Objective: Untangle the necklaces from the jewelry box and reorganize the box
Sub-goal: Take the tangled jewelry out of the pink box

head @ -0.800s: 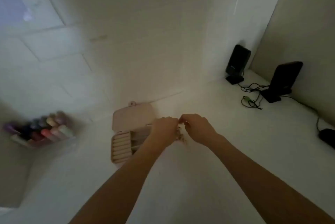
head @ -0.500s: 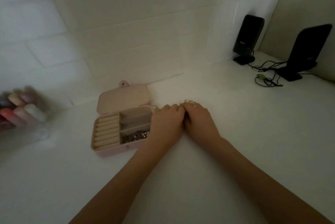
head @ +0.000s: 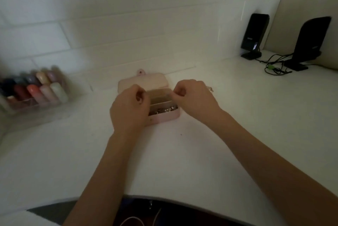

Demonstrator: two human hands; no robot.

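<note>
Now both hands have moved from the counter (head: 182,161) beside the jewelry box (head: 165,117) to above it. The left hand (head: 129,110) and right hand (head: 193,97) are pinched apart, perhaps stretching a chain too fine to see; tangled necklaces (head: 163,110) fill the front compartment.

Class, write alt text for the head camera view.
Two hands, left hand and right hand, fingers curled as if pinching something unseen, hover over an open pink jewelry box on a white desk. Its front compartment holds tangled chains.
</note>
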